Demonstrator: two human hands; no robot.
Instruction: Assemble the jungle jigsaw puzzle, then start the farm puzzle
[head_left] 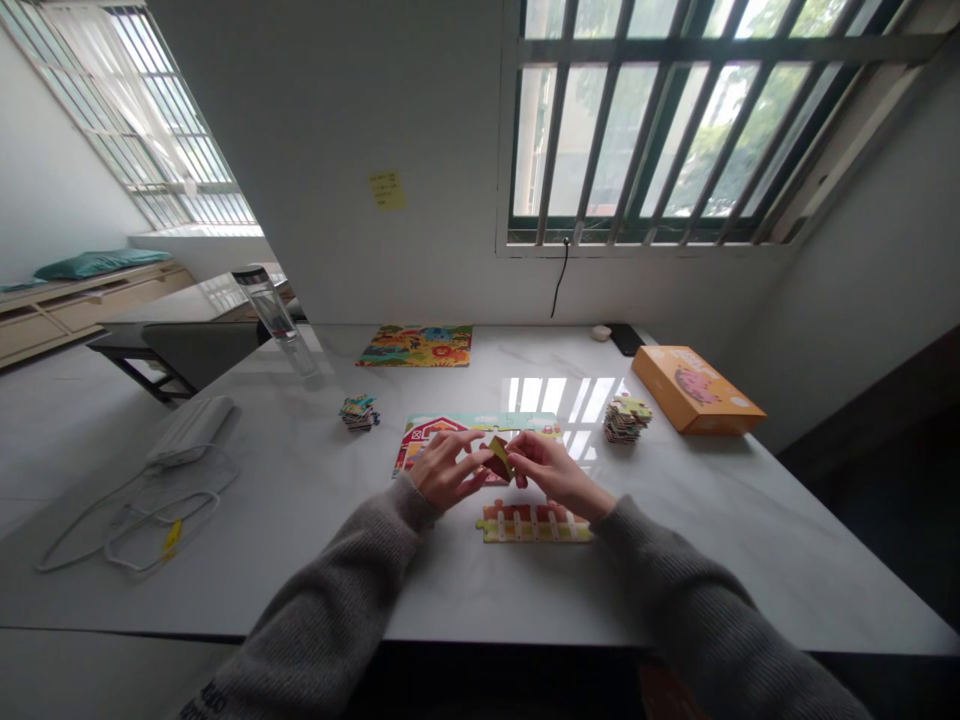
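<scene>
A small jigsaw piece [498,458], olive and brown, is tilted up between my two hands. The thumb and fingers of my right hand [553,468] pinch its right edge. My left hand [447,470] has its fingers spread, with fingertips at the piece's left side. Under both hands lies a partly joined jigsaw [422,430] with a red barn and pale blue sky; the hands hide much of its middle. Nearer to me, a separate joined strip [534,524] shows a white fence on red and green.
Piles of jigsaw pieces stand at left [359,412] and right [627,420]. A colourful animal picture [417,346] lies at the back. An orange box [697,390], black phone [625,339], clear bottle [268,305], and white device [196,430] with a looped cable [161,510] surround the work area.
</scene>
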